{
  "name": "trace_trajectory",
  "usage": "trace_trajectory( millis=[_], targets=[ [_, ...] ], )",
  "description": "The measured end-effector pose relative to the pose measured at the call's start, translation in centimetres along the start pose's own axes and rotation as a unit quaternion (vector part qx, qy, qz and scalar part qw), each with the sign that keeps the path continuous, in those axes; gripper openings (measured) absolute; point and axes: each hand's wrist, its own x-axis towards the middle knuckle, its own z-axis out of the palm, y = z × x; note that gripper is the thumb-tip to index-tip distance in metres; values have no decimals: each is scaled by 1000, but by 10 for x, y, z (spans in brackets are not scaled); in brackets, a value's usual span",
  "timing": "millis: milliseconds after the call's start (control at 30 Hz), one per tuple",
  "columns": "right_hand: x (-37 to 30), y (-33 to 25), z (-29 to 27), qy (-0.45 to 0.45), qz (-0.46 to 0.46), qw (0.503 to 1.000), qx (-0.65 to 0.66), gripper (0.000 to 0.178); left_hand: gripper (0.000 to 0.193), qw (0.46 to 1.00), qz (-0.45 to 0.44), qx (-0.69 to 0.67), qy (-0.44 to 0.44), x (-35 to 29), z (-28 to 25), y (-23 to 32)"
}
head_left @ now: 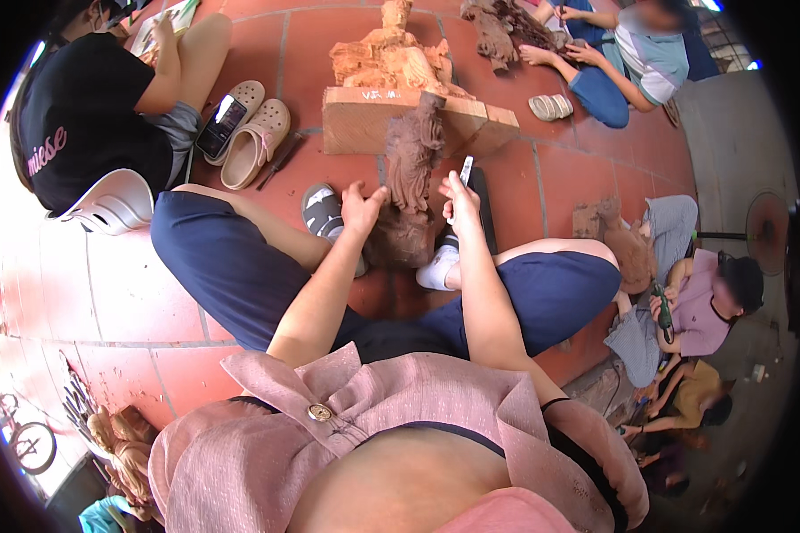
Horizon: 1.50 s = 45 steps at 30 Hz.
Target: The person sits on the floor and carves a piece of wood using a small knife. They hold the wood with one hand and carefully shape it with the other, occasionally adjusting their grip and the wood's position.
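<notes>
A dark brown wooden carving of a robed figure (412, 169) rises between my feet, in front of my folded legs. My left hand (363, 210) is at its left side, thumb and forefinger apart with a gap between them; whether it touches the wood I cannot tell. On the other side, my right hand (462, 202) is closed around a thin white strip (468, 166), whose kind I cannot make out. The strip's upper end sticks up past the fingers, close to the carving. Some of the right hand's fingers are hidden.
Behind the carving stands a larger orange-toned wood carving (391, 58) on a thick block (356, 120). Beige clogs (256, 142) with a phone (222, 124) and a dark thin tool (278, 162) lie left. Several people sit around; one at right holds a green tool (662, 313) by another carving (627, 244).
</notes>
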Motion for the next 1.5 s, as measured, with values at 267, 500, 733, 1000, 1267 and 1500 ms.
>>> trace_trajectory(
  millis=[267,500,733,1000,1267,1500],
  targets=[
    [19,-36,28,-173,13,981,86,41,94,996,12,0,-89,-64,-5,1],
    [17,-37,35,-174,7,984,38,51,97,988,-40,26,-150,-60,-18,-8],
    [-15,-35,35,-108,-111,988,-9,40,68,967,-10,-195,-165,-51,-11,-27],
    [-41,-50,26,58,-251,944,-208,69,79,959,-127,-135,-215,-33,-18,-7],
    [-60,-72,14,138,-223,920,-289,63,54,919,-138,-186,-319,-9,-5,0],
    [-53,-86,39,115,-215,916,-319,75,48,927,-173,-209,-257,6,0,-11]
  ],
)
